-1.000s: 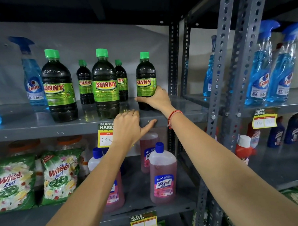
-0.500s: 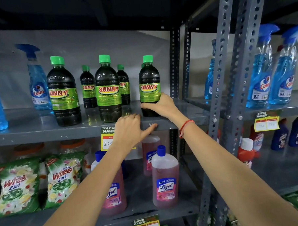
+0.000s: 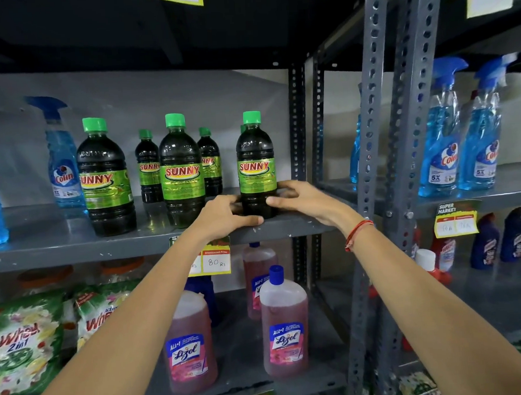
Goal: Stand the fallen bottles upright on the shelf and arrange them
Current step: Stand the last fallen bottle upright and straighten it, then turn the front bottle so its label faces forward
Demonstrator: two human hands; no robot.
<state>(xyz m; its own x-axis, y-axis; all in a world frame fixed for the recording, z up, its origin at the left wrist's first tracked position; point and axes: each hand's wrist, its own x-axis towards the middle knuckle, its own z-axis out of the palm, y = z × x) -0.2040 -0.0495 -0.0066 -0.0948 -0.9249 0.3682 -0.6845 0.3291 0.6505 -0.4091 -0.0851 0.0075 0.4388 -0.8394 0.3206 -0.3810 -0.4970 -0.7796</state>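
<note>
Several dark Sunny bottles with green caps stand upright on the grey shelf [image 3: 76, 244]. The rightmost Sunny bottle [image 3: 256, 164] stands at the shelf's front right, and both hands clasp its base. My left hand [image 3: 227, 215] wraps it from the left, my right hand [image 3: 301, 197] from the right. A middle Sunny bottle [image 3: 181, 171] and a left Sunny bottle [image 3: 104, 180] stand in the front row. Two smaller-looking ones [image 3: 148, 166] [image 3: 210, 163] stand behind, and another green cap peeks out behind the held bottle.
Blue Colin spray bottles [image 3: 62, 164] stand at the shelf's left and on the neighbouring rack [image 3: 443, 147]. Pink Lizol bottles [image 3: 284, 324] and Wheel packets [image 3: 23, 342] fill the shelf below. A perforated steel upright [image 3: 371, 162] stands right of my right hand. Price tags [image 3: 215, 257] hang from the edge.
My left hand rose from the shelf edge and joined the right hand around the rightmost bottle's base. The camera moved closer to the shelf.
</note>
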